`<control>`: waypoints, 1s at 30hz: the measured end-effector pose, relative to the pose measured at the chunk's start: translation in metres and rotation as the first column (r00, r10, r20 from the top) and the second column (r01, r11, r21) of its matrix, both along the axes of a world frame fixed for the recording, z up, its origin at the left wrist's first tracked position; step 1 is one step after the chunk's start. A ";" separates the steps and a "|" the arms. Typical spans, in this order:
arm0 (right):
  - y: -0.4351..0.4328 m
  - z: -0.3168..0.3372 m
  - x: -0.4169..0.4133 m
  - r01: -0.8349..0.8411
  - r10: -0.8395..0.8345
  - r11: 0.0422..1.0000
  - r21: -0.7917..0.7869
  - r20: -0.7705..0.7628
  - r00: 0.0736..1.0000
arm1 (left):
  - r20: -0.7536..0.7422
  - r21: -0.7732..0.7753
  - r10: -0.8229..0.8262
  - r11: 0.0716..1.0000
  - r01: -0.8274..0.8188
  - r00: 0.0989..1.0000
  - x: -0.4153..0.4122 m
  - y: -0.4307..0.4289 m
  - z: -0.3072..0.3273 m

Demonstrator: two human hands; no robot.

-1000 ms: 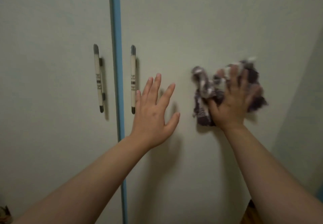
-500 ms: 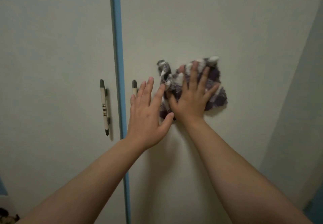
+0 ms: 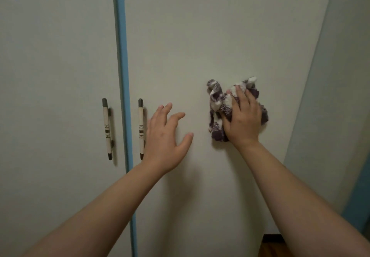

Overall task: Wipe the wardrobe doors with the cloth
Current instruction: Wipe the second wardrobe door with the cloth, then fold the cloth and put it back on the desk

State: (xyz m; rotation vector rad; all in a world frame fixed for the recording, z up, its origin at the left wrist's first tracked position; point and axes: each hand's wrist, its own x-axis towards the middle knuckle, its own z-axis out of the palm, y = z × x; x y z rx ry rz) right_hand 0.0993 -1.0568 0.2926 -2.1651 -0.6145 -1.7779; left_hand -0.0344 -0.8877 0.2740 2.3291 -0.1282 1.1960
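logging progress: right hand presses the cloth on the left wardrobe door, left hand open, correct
Wrong door. In the head view the right hand presses the cloth on the right wardrobe door, right of the blue strip; the left hand is open.

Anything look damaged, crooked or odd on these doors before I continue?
Nothing stands out. The left handle and right handle sit parallel either side of the blue strip, the right door looks unmarked, and the right hand presses the bunched cloth against it.

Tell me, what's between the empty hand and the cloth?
Nothing but bare right wardrobe door, seen in the head view, separates the left hand from the cloth.
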 end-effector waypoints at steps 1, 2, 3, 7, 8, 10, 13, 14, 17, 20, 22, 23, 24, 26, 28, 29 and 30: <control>-0.001 0.000 -0.006 -0.044 0.045 0.998 0.045 -0.014 0.999 | -0.011 -0.046 -0.022 0.999 0.022 1.000 -0.003 -0.002 0.001; -0.001 0.000 -0.011 -0.087 0.091 0.991 0.102 -0.039 0.995 | -0.025 -0.091 -0.040 0.995 0.038 0.999 -0.005 -0.005 0.001; 0.000 0.001 -0.019 -0.124 0.138 0.977 0.174 -0.075 0.988 | -0.046 -0.129 -0.054 0.991 0.048 0.997 -0.007 -0.008 -0.001; 0.008 0.002 -0.051 -0.209 0.337 0.853 0.478 -0.201 0.920 | -0.294 -0.405 -0.272 0.904 0.138 0.916 -0.019 -0.017 -0.014; 0.010 0.002 -0.059 -0.221 0.371 0.822 0.525 -0.200 0.907 | -0.365 -0.458 -0.373 0.870 0.184 0.853 -0.024 -0.021 -0.017; 0.016 0.003 -0.075 -0.258 0.439 0.766 0.589 -0.187 0.879 | -0.391 -0.538 -0.539 0.792 0.290 0.747 -0.033 -0.029 -0.023; 0.026 0.003 -0.096 -0.302 0.513 0.710 0.636 -0.173 0.841 | -0.254 -0.556 -0.628 0.717 0.420 0.735 -0.039 -0.034 -0.028; 0.029 0.002 -0.101 -0.306 0.534 0.693 0.653 -0.178 0.827 | -0.223 -0.543 -0.619 0.721 0.431 0.753 -0.038 -0.035 -0.029; 0.038 -0.001 -0.111 -0.293 0.628 0.588 0.754 -0.197 0.753 | -0.124 -0.615 -0.608 0.667 0.420 0.784 -0.036 -0.039 -0.029; 0.046 -0.003 -0.117 -0.262 0.699 0.501 0.825 -0.207 0.685 | -0.065 -0.709 -0.609 0.585 0.393 0.790 -0.038 -0.047 -0.024; 0.045 -0.001 -0.119 -0.229 0.747 0.477 0.849 -0.253 0.615 | -0.055 -0.707 -0.568 0.603 0.369 0.821 -0.037 -0.050 -0.021; 0.043 0.001 -0.120 -0.216 0.794 0.436 0.874 -0.260 0.550 | -0.031 -0.709 -0.558 0.597 0.375 0.830 -0.037 -0.051 -0.018; 0.039 0.003 -0.121 -0.205 0.847 0.381 0.902 -0.251 0.469 | 0.006 -0.737 -0.550 0.562 0.376 0.835 -0.037 -0.052 -0.013; 0.029 0.006 -0.125 -0.186 0.929 0.279 0.942 -0.216 0.301 | 0.102 -0.838 -0.576 0.390 0.382 0.811 -0.037 -0.052 -0.004; 0.019 0.008 -0.129 -0.185 0.960 0.259 0.948 -0.232 0.155 | 0.160 -0.892 -0.597 0.254 0.374 0.786 -0.036 -0.048 0.003; 0.014 0.007 -0.129 -0.185 0.955 0.294 0.938 -0.279 0.105 | 0.180 -0.906 -0.606 0.205 0.370 0.775 -0.036 -0.046 0.006; 0.010 0.006 -0.130 -0.177 0.942 0.335 0.926 -0.329 0.063 | 0.180 -0.917 -0.609 0.179 0.355 0.772 -0.036 -0.044 0.007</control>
